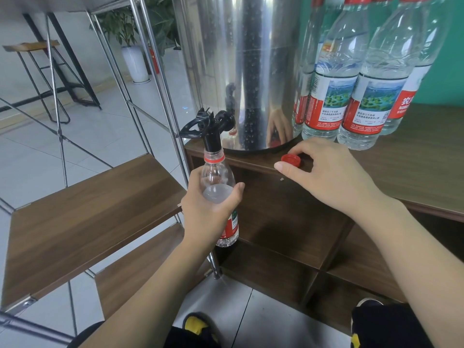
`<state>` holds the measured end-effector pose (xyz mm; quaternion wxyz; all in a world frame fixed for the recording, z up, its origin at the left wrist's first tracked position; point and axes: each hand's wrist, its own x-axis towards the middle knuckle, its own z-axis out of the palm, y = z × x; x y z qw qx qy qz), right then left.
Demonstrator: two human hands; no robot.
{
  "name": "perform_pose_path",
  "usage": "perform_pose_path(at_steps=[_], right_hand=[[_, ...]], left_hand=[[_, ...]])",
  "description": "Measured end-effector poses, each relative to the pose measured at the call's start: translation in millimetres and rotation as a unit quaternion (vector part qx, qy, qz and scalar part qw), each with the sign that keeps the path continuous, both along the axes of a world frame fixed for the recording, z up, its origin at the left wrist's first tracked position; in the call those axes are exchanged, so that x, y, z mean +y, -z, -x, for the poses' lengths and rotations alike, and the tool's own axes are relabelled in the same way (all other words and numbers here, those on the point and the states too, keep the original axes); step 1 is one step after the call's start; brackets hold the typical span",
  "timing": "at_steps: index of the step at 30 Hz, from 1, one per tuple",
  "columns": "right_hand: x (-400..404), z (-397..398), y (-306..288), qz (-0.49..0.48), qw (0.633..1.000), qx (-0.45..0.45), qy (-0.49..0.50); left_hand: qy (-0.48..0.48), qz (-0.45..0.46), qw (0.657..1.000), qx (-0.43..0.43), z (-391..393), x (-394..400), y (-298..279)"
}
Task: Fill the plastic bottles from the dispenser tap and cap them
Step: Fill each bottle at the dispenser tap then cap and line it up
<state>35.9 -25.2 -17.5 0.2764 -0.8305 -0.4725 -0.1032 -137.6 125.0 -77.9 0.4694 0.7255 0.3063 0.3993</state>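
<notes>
**Bottle held under the tap, cap waiting on the cabinet**

The steel dispenser stands on the wooden cabinet top, its black tap jutting out past the cabinet's edge. The left hand wraps fingers and thumb around an uncapped plastic bottle, holding it upright with its mouth right up at the tap's spout. Just in front of the dispenser's base, the right hand rests on the cabinet top, fingertips curled about a loose red cap lying there. Beside the dispenser, on its far side from the tap, stand several capped, filled bottles.
</notes>
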Motion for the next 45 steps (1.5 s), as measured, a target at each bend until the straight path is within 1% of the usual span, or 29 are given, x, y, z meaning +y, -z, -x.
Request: perform_pose_path(at_steps=[45], right_hand=[[0.7, 1.9, -0.2, 0.003, 1.000, 0.000, 0.007]], left_hand=[[0.003, -0.007, 1.000, 0.002, -0.2, 2.0, 0.5]])
